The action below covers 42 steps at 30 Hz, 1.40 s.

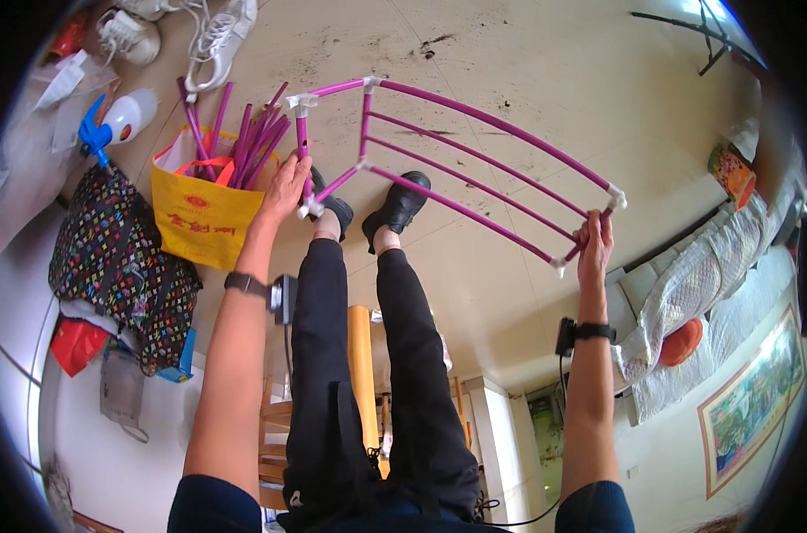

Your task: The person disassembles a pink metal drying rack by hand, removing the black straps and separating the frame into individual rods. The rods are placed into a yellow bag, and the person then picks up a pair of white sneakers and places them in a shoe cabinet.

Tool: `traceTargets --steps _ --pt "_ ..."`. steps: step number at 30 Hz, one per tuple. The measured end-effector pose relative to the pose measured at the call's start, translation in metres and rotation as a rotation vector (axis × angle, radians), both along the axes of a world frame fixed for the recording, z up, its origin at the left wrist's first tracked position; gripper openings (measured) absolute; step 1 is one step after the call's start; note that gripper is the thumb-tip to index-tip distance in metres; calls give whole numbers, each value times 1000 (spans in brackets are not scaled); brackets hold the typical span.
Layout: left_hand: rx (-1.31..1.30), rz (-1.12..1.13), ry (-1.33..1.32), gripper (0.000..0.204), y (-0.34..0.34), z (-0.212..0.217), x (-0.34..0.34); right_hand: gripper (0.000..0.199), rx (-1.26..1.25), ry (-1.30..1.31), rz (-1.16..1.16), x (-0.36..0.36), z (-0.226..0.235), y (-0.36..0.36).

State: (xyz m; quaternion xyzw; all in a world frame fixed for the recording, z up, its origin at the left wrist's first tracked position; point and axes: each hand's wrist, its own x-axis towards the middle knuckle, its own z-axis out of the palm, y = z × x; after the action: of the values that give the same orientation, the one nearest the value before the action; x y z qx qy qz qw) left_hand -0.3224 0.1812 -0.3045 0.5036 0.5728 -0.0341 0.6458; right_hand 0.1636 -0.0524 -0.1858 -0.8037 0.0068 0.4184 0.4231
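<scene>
Between my two hands hangs a rack frame (pixel 488 115) of purple tubes with white plastic corner connectors, held above the floor. Two thinner bars run lengthwise inside its long section, and a shorter section bends off at the left end. My left hand (pixel 284 185) is closed round the short upright tube at that left end, between two white connectors. At the far right end, my right hand (pixel 594 247) grips the short end tube between the corner connectors.
A yellow bag (pixel 199 218) holding several loose purple tubes (pixel 257 142) stands left of my feet. Beside it are a spray bottle (pixel 124 120), a dark patterned bag (pixel 124 258) and white shoes (pixel 215 44). A sofa with a quilted cover (pixel 688 275) lies to the right; dirt marks the tiled floor (pixel 545 53).
</scene>
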Motion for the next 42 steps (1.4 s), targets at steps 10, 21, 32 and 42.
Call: traceTargets --steps 10,21,32,42 --pt "288 -125 327 37 -68 154 -83 11 -71 -443 420 -173 158 103" --pt "-64 309 326 30 -91 324 -100 18 -148 -605 589 -228 211 147" --pt "-223 307 233 32 -46 307 -92 20 -195 -545 436 -116 163 153" --pt "-302 280 271 32 26 305 -61 21 -191 -628 411 -3 103 147"
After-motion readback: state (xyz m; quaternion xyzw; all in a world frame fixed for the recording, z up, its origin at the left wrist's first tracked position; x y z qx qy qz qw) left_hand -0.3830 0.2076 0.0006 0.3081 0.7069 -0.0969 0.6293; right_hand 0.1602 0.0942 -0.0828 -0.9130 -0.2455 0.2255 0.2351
